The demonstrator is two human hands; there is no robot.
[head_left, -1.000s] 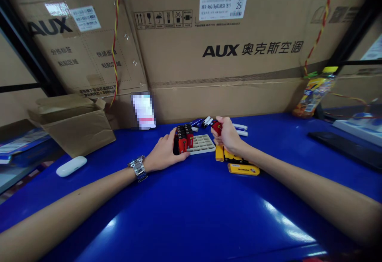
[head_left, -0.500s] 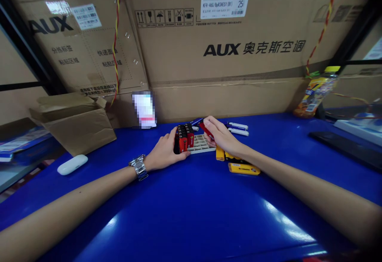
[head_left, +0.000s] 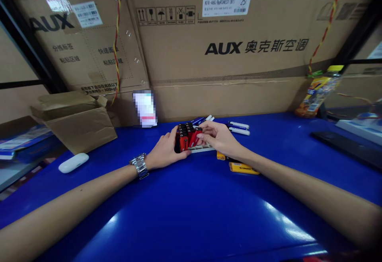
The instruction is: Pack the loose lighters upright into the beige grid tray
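Observation:
A pale grid tray (head_left: 205, 148) lies on the blue table (head_left: 191, 206), with several red lighters (head_left: 184, 134) standing in its left cells. My left hand (head_left: 163, 150), a metal watch on its wrist, is curled against the tray's left side and the standing lighters. My right hand (head_left: 219, 138) pinches one red lighter (head_left: 194, 136), tilted, its lower end at the tray beside the standing ones. Yellow lighters (head_left: 242, 168) lie on the table just under my right wrist.
Blue and white lighters (head_left: 238, 128) lie behind the tray. A white case (head_left: 73, 162) and an open cardboard box (head_left: 76, 121) sit at the left. Large AUX cartons (head_left: 223, 51) wall off the back. A yellow bottle (head_left: 318, 91) stands at the right.
My right hand carried a red lighter left from above the yellow lighters to the tray, and lowered it next to the standing row. My left hand stayed at the tray.

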